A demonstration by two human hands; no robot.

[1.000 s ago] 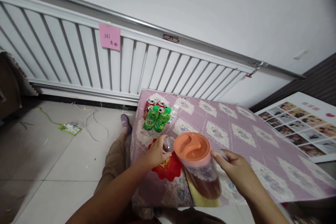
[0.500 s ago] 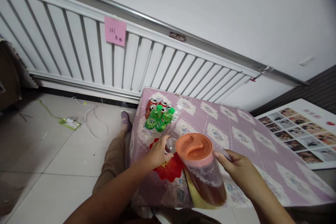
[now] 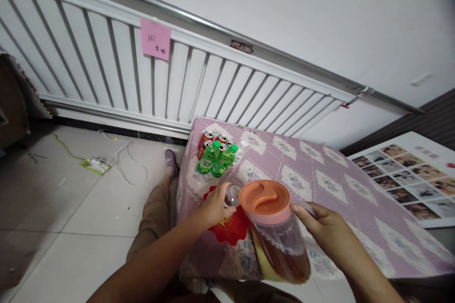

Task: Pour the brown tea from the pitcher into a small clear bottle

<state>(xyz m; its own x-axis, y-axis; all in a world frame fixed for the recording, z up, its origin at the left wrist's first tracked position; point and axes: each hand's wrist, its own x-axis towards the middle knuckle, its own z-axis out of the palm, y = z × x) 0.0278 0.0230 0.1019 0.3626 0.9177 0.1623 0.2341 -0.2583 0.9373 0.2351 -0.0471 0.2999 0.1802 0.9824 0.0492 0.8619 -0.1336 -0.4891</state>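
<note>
A clear pitcher (image 3: pixel 284 246) with an orange lid (image 3: pixel 265 199) is tilted toward the left, brown liquid in its lower part. My right hand (image 3: pixel 316 220) is closed around its handle at the right. Just left of the lid, my left hand (image 3: pixel 215 206) grips a small clear glass (image 3: pixel 232 194) by its side. The lid's rim is close to the glass; I cannot tell whether they touch or whether liquid passes between them. Beneath the left hand lies a red scalloped mat (image 3: pixel 231 232) with gold print. A yellow item (image 3: pixel 262 260) shows partly behind the pitcher.
Two green bottles (image 3: pixel 223 161) and several drink cans (image 3: pixel 207 138) stand on the patterned tablecloth (image 3: pixel 284 147). A white radiator (image 3: pixel 209 80) runs along the wall behind. At right is a photo board (image 3: pixel 408 175). A power strip (image 3: pixel 95 165) lies on the floor.
Both hands, the glass and the pitcher have shifted very slightly rightward in view, along with the scene. The holds are the same, and the pitcher is still tilted.
</note>
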